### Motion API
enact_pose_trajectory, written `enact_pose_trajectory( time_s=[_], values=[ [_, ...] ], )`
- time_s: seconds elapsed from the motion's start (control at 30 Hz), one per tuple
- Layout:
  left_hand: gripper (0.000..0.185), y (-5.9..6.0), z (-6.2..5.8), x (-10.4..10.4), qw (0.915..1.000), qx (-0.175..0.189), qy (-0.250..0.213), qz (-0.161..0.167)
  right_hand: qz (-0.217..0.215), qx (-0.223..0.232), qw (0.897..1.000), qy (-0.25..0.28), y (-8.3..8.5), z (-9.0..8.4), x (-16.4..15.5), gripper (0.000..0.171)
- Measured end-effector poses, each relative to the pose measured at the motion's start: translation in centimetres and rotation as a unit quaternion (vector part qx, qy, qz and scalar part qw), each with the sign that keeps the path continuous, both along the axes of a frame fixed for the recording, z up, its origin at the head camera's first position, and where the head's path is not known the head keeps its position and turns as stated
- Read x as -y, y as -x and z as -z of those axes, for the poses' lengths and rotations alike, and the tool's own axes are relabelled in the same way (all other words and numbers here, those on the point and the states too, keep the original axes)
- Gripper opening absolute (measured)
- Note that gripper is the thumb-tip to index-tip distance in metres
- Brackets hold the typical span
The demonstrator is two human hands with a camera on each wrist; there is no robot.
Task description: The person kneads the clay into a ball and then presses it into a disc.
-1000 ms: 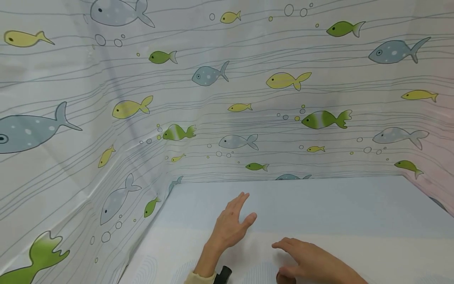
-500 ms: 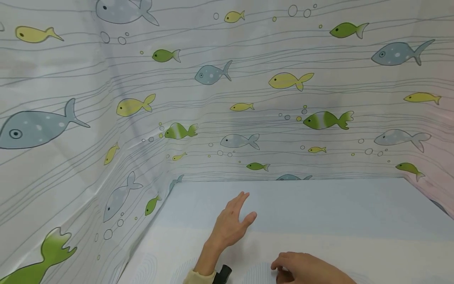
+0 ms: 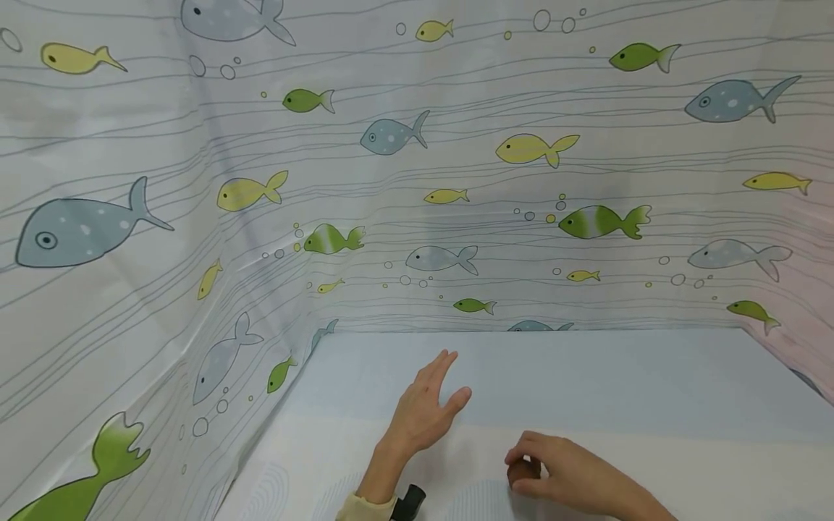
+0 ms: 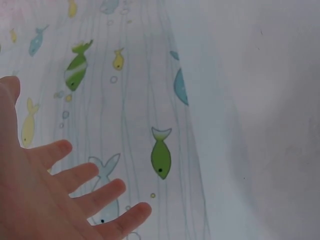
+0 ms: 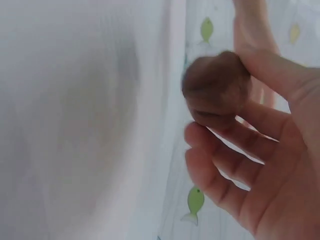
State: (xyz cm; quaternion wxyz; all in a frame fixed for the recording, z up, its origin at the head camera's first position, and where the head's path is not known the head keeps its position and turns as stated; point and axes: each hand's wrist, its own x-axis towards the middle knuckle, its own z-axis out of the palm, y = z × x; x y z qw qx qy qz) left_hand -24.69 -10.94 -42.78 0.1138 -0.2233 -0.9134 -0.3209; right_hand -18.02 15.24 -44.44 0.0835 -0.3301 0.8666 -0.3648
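Note:
My right hand [image 3: 576, 470] pinches a brown, roundish lump [image 3: 523, 472] between thumb and fingertips, low in the head view. Up close in the right wrist view, the lump [image 5: 215, 90] looks matte, with creases across its surface; its exact kind does not show. My left hand [image 3: 423, 412] is held to the left and farther forward, with fingers extended and thumb spread away, touching no object. In the left wrist view the fingers of that hand [image 4: 45, 195] are spread apart.
Beneath both hands lies a pale table surface [image 3: 619, 383], bluish toward the back and white with faint arc patterns in front. A fish-printed curtain [image 3: 456, 224] rises behind it and along the left side. A black device [image 3: 409, 501] sits at the left wrist.
My right hand dipped with its fingers curling in, then rose again, and the brown lump now shows more fully between thumb and fingers. The left hand stays put. The head view shifted slightly.

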Motion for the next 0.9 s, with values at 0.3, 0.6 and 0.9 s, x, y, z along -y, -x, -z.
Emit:
enact_pose_trajectory(
  time_s=[0.3, 0.6, 0.9],
  values=[
    [0.067, -0.3, 0.4, -0.1, 0.9999, 0.012, -0.004, 0.008, 0.086, -0.128, 0.986, 0.069, 0.6, -1.1, -1.1, 0.019],
    [0.064, -0.8, 0.5, -1.8, 0.9982, 0.04, -0.028, 0.034, 0.152, -0.184, 0.967, 0.087, 1.5, -1.5, -1.1, 0.025],
    [0.062, -0.9, 0.3, -2.8, 0.9959, 0.052, -0.051, 0.053, 0.186, -0.224, 0.951, 0.106, 2.1, -1.7, -1.2, 0.03]
  ],
)
